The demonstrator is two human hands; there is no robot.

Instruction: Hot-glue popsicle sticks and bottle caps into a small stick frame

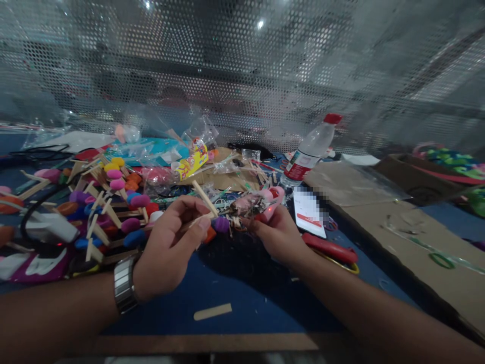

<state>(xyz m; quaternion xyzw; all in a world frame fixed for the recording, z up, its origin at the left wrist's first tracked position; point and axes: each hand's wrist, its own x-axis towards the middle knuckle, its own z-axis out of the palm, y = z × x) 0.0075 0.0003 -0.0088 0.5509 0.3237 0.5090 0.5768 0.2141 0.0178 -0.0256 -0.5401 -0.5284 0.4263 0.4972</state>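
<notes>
— Nearest, loose on the blue table [242, 283]: one flat wooden stick [212, 312]. Left hand [170, 247]?

— Curled shut, pinching thin wooden sticks [204, 198] at chest height.

— Right hand [278, 235]?

— Closed round a pink glue gun [273, 198], nozzle beside those sticks. Behind left, pile of colourful stick toys [113, 202]; plastic bottle [312, 149] further back.

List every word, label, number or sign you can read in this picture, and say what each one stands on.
None can be read.
Plastic bottle: red and white label, print too small to read.
Yellow packet: coloured printing, too blurred to read.
Phone: screen partly pixelated, its text illegible.
Wristwatch: only its metal band shows.
</notes>
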